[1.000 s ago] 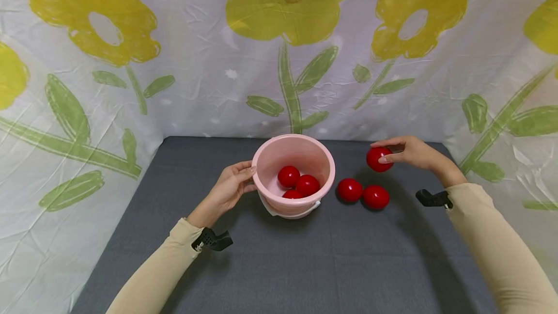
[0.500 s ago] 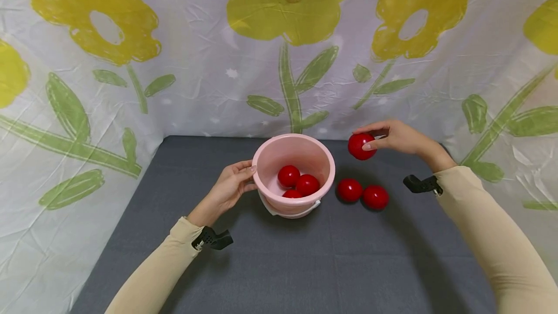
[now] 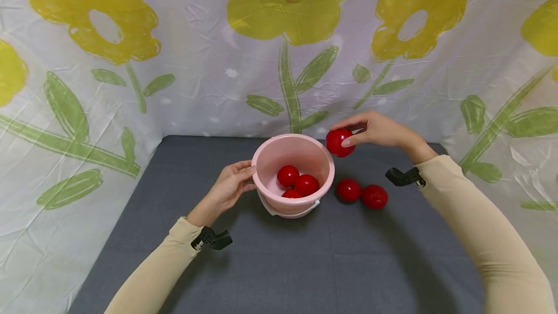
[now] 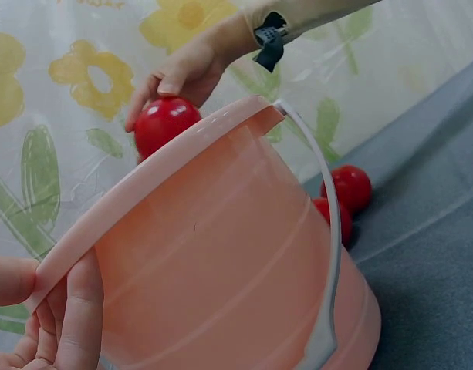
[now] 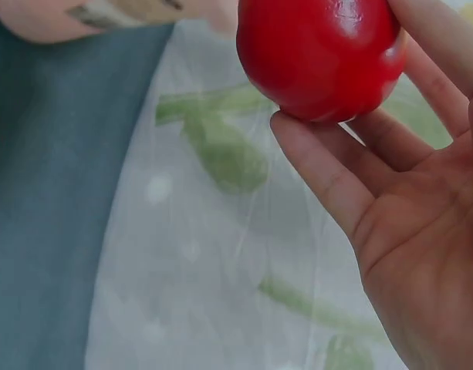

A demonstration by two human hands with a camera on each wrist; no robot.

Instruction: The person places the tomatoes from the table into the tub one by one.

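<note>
The person's right hand (image 3: 378,129) is grasping a round, glossy red ball (image 3: 338,143) between thumb and fingers, holding it in the air toward the far edge of the grey cloth-covered tabletop (image 3: 279,265). The left hand (image 3: 228,188) is pinching the left rim of a pale pink, round plastic bucket (image 3: 285,207), thumb above and fingers below the lip. The bucket is occupying the tabletop's far half, about midway between its side edges, its white plastic handle (image 4: 332,254) hanging down.

The relation that is mattering most is ball to bucket mouth: the held ball is hovering just beside the far right rim, with the opening lying leftward and a little nearer the person. The right hand is being the nearer one to that side; the ball is showing no clear long axis. Whether it is touching the rim, I cannot tell.

Three similar red balls (image 3: 307,185) are lying inside the bucket; two more red balls (image 3: 374,196) are sitting side by side on the tabletop, just right of it.
</note>
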